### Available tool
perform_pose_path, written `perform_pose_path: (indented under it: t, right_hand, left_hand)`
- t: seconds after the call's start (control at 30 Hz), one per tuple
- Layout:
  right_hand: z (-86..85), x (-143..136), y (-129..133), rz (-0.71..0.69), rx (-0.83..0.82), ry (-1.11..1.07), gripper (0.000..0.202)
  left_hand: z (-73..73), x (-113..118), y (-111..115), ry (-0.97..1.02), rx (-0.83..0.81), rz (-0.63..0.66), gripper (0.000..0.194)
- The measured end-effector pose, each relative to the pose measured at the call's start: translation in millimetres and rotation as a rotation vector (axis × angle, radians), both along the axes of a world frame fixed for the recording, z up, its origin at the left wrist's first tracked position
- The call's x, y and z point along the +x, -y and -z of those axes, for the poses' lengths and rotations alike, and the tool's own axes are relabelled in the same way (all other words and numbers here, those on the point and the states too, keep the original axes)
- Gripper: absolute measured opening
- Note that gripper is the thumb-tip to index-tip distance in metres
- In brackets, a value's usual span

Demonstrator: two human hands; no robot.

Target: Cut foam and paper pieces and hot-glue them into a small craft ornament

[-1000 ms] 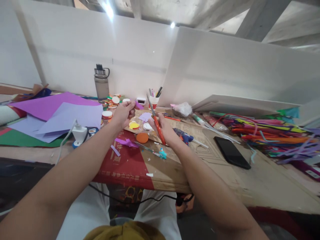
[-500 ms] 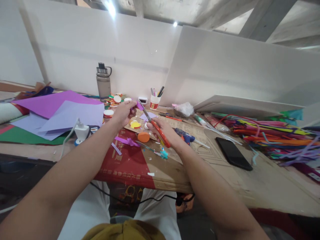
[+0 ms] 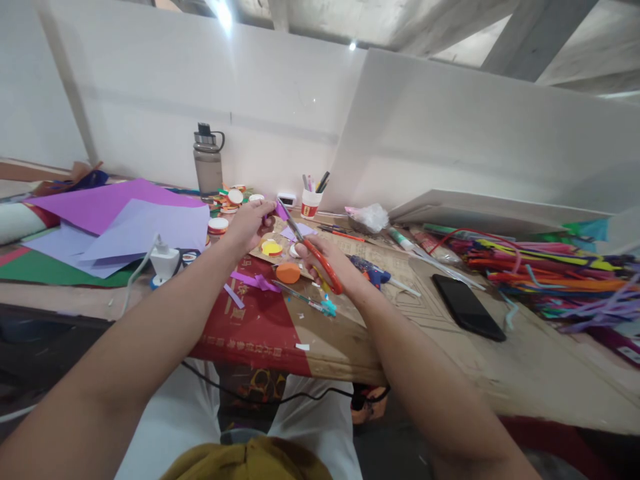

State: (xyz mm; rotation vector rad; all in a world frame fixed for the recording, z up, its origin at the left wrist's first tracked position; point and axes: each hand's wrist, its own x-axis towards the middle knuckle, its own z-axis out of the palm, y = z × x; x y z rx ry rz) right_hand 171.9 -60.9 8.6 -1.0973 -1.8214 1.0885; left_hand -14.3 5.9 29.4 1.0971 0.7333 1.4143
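Pinched in my left hand [image 3: 255, 223] is a small piece of purple paper [image 3: 281, 211]. My right hand [image 3: 325, 260] is closed around the red handles of a pair of scissors [image 3: 323, 257], whose blades point up and left to the purple paper. Whether the blades are apart at the paper is too small to tell. Below my hands lie an orange disc [image 3: 288, 273], a yellow disc [image 3: 271, 248], purple paper scraps [image 3: 257, 281] and a pen with a turquoise end [image 3: 320, 305].
At left are large purple and lilac sheets [image 3: 145, 227] and a white plug [image 3: 164, 260] with a cable. A water bottle [image 3: 208, 163] and a paper cup of pens [image 3: 311, 203] stand behind. Rightward lie a blue glue gun [image 3: 373, 272], a phone [image 3: 467, 307] and many coloured pipe cleaners [image 3: 550, 267].
Both hands stay nearly in place, still holding the purple paper and the scissors. The whole view has shifted very slightly.
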Motion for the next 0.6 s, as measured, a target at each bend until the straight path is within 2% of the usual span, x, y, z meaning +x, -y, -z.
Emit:
perform_pose_path:
  t: [0.6]
  right_hand:
    - [2.7, -0.8, -2.1, -0.014, -0.038, -0.052, 0.037]
  left_hand:
    - [0.3, 1.6, 1.0, -0.003, 0.004, -0.003, 0.019]
